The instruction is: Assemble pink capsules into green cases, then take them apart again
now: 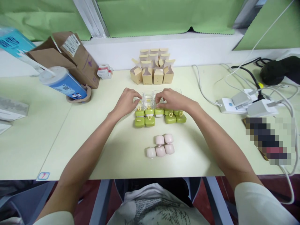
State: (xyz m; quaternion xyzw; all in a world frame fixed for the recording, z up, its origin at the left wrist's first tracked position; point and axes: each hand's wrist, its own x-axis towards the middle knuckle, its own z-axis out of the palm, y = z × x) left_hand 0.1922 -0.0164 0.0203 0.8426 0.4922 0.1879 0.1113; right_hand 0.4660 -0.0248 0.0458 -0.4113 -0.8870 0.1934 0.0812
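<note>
Small clear plastic containers (148, 100) stand in rows in front of me. My left hand (126, 101) is at the left end of these rows, thumb and fingers curled around a clear container. On the right side, my right hand (172, 99) bends its fingers down over another clear container and hides part of it. Just nearer to me sit several olive-green rounded cases (150, 121) with yellow loops on top; some have a white lower part. Closer still is a small group of pale pink rounded cases (160, 151).
Several small open cardboard boxes (158, 77) stand by the wall. At the left are a large brown carton (86, 67), a blue tub (65, 86) and a small white-red box (105, 72). A power strip (227, 106), cables and a blurred phone (267, 140) lie right.
</note>
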